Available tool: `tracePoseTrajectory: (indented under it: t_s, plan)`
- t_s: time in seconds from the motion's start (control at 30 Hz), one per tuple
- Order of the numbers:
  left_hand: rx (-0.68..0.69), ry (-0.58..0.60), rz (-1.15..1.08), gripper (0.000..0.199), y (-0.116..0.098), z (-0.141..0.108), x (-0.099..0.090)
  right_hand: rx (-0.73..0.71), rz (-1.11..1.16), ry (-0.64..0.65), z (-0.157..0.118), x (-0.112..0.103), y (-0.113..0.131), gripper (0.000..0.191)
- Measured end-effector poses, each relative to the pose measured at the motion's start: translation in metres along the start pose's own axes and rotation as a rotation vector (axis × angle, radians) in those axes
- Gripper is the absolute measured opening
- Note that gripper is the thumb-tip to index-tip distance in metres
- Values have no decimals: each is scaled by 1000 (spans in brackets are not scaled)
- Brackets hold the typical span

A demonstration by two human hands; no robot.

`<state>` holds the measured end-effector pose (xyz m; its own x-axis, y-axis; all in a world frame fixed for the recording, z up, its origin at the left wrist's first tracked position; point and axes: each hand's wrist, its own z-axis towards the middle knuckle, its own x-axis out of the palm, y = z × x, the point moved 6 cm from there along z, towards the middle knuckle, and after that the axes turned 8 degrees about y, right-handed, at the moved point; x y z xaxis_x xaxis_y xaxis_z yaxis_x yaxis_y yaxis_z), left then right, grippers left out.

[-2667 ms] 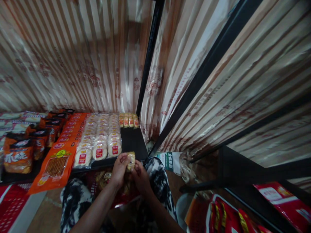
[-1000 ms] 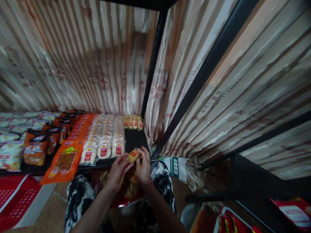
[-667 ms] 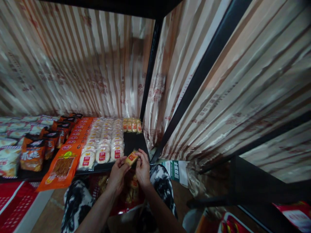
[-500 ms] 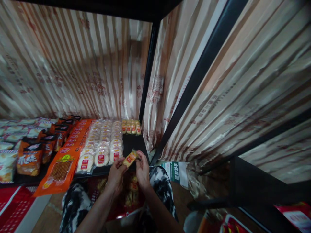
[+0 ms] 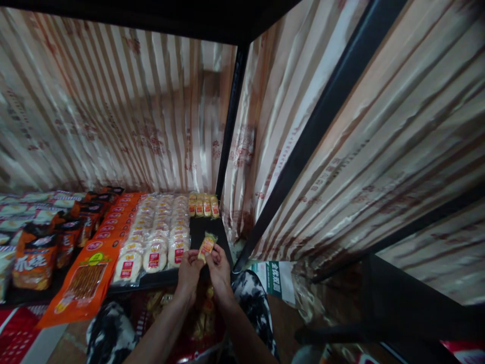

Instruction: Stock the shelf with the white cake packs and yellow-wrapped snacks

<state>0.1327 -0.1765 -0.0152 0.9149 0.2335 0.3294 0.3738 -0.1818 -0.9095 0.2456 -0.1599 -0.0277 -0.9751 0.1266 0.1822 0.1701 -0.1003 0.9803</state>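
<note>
A small yellow snack packet (image 5: pixel 206 246) with an orange-red label is held upright between both hands, over the front of the black shelf (image 5: pixel 202 228). My left hand (image 5: pixel 190 270) pinches its lower left side. On its lower right side are the closed fingers of my right hand (image 5: pixel 219 265). Similar yellow packets (image 5: pixel 203 206) stand in a short row at the shelf's back right corner. Below my forearms, more yellow packets (image 5: pixel 204 318) lie in a red container, partly hidden by the arms.
Left of the hands are rows of round white crackers (image 5: pixel 155 255), orange stick-snack bags (image 5: pixel 89 278), and orange-black bags (image 5: pixel 36 258). A black frame post (image 5: pixel 232 121) and diagonal bar (image 5: pixel 303 146) rise at the right, before striped plastic sheeting (image 5: pixel 162 111).
The packet has turned more upright in the fingers. Both hands have come closer together beneath it. The camera view has shifted slightly.
</note>
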Motion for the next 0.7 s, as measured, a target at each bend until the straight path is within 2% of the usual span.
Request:
tracePoseTrajectory:
  t_s: [0.13, 0.33, 0.47, 0.7]
  plan:
    - [-77, 20, -33, 19, 3, 6, 10, -15, -49, -73, 11, -9, -5, 38]
    - [-130, 73, 43, 18, 1, 19, 22, -58, -132, -134, 28, -16, -9, 34]
    - [-141, 61, 87, 17, 3, 34, 27, -69, -170, -129, 43, -14, -14, 32]
    - [-116, 91, 7, 21, 3, 56, 34, -53, -232, -158, 63, -6, -26, 31]
